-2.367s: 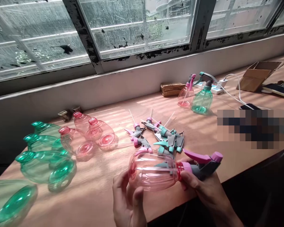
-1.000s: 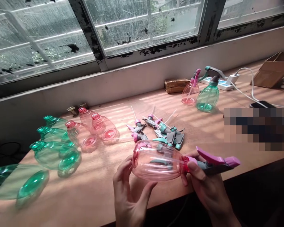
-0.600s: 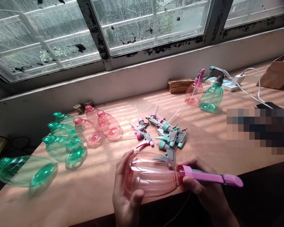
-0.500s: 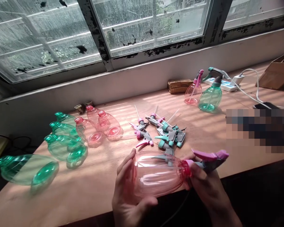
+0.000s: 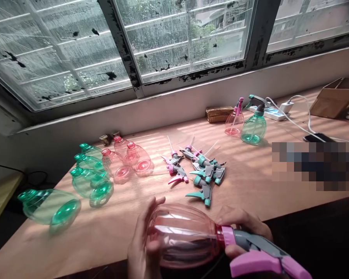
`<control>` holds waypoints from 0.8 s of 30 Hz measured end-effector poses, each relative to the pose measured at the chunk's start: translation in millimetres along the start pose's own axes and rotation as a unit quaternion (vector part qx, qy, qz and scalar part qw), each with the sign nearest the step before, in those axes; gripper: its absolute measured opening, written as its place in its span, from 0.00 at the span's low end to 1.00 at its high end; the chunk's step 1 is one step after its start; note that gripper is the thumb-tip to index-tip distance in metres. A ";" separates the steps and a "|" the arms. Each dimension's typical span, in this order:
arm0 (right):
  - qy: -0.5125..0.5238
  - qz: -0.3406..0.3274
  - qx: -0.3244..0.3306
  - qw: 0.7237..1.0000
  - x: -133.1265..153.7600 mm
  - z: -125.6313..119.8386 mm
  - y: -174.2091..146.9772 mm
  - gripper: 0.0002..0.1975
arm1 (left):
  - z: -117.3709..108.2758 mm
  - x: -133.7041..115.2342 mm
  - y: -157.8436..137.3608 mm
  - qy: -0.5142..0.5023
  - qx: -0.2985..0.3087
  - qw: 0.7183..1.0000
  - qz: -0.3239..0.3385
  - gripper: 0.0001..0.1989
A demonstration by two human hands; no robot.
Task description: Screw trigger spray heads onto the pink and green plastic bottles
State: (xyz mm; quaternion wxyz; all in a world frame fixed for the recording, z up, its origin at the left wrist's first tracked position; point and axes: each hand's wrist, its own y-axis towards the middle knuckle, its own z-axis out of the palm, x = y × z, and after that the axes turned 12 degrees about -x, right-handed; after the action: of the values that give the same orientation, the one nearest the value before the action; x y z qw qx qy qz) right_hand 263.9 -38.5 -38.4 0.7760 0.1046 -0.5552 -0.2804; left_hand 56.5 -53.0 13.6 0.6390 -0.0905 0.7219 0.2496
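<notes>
A clear pink spray bottle [image 5: 183, 236] lies sideways between my hands at the table's front edge. My left hand [image 5: 142, 248] is wrapped round its base end. At the neck, my right hand [image 5: 247, 223] grips the pink collar of a grey and pink trigger sprayer [image 5: 258, 252], which sits on the bottle mouth with its trigger toward me. Part of my right hand is hidden behind the sprayer. Just beyond the bottle lies a pile of loose trigger sprayers [image 5: 205, 170], some with pink and some with teal parts, their thin tubes pointing away.
Several green bottles [image 5: 90, 182] and three pink bottles [image 5: 139, 159] without tops stand at the left. Two bottles with sprayers, one pink [image 5: 234, 124] and one green [image 5: 254, 130], stand at the back right near a power strip [image 5: 275, 112] and a cardboard box [image 5: 334, 100].
The sprayer has turned on the bottle, its trigger swinging from the far side down toward me. The bottle has shifted slightly left and nearer. My right hand has changed its grip at the collar.
</notes>
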 end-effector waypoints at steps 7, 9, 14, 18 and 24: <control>0.051 0.208 -0.093 0.972 -5.7 3.5 -5.5 0.23 | -2.5 0.8 -10.3 -0.014 0.007 0.991 0.130 0.38; 0.083 0.252 -0.122 0.956 -1.0 4.0 -3.9 0.22 | 5.1 0.5 -13.8 -0.055 0.016 0.982 0.177 0.37; 0.046 0.147 -0.105 0.983 1.1 -9.0 -3.9 0.15 | 16.7 0.9 -9.0 -0.142 0.073 0.987 0.009 0.42; 0.003 0.051 -0.063 0.997 -5.4 -19.5 -13.6 0.16 | 19.1 -0.8 -9.1 -0.216 0.083 0.966 -0.114 0.44; 0.098 0.166 -0.092 0.977 -12.4 -15.5 -12.1 0.21 | 41.0 -15.6 -31.8 -0.212 -0.046 0.976 -0.030 0.25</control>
State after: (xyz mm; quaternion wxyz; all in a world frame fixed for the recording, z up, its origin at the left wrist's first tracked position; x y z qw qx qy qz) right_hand 271.5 -43.9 -59.7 0.8685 -0.0341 -0.4583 -0.1857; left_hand 109.4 -63.7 18.6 0.7798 -0.0863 0.5550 0.2764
